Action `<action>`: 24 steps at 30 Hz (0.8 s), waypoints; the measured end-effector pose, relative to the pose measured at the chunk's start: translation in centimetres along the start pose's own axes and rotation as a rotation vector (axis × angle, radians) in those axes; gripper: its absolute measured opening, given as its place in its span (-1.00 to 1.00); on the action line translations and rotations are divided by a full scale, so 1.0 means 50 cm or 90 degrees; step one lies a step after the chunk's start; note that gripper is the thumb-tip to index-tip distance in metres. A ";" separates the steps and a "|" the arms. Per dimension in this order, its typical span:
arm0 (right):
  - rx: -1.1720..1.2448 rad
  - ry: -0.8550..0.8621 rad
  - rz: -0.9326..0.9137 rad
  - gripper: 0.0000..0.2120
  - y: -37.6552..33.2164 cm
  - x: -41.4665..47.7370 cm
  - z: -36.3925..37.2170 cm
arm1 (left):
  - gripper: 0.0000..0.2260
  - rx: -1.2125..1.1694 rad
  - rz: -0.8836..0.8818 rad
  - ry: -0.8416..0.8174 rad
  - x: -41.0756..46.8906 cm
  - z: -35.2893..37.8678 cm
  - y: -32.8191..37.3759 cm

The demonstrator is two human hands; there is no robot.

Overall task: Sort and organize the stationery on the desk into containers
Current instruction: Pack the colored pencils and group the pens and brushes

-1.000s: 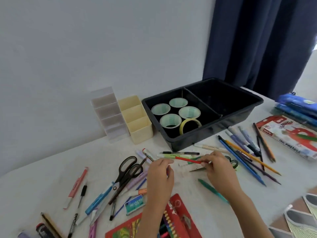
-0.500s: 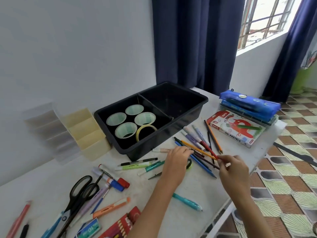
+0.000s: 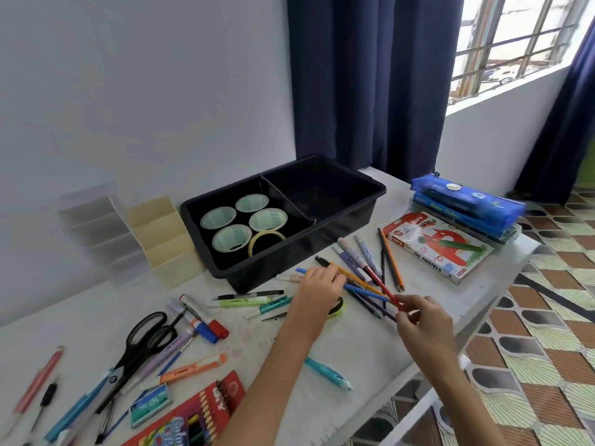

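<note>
REST | curtain [image 3: 370,85]: dark blue, hung well beyond the fingers [image 3: 326,278] | window [image 3: 515,43]: barred, set beyond and to the right of the fingers | wall [image 3: 145,91]: pale, seen beyond and to the left | floor [image 3: 547,317]: patterned tiles, laid to the right of the fingers

A red pencil [image 3: 376,280] slants across loose pencils [image 3: 390,262] right of centre; above, a black tray [image 3: 289,262] holds five tape rolls [image 3: 231,238] in its left compartment.
</note>
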State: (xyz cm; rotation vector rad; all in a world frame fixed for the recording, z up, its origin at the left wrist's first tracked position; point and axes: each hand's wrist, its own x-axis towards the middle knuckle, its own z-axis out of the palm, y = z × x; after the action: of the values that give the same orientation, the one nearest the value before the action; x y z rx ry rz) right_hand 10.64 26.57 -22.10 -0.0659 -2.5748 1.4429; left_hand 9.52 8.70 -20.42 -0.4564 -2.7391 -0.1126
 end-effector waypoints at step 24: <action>-0.248 -0.455 -0.344 -0.83 -0.106 -0.177 0.089 | -0.82 -0.036 -0.751 0.091 -0.549 -0.176 0.036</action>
State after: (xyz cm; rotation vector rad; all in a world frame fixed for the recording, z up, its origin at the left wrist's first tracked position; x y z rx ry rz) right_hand 18.77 18.87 -21.15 1.1872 -2.9931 0.8368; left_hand 37.31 1.01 -22.14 1.1326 -2.4753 -0.4786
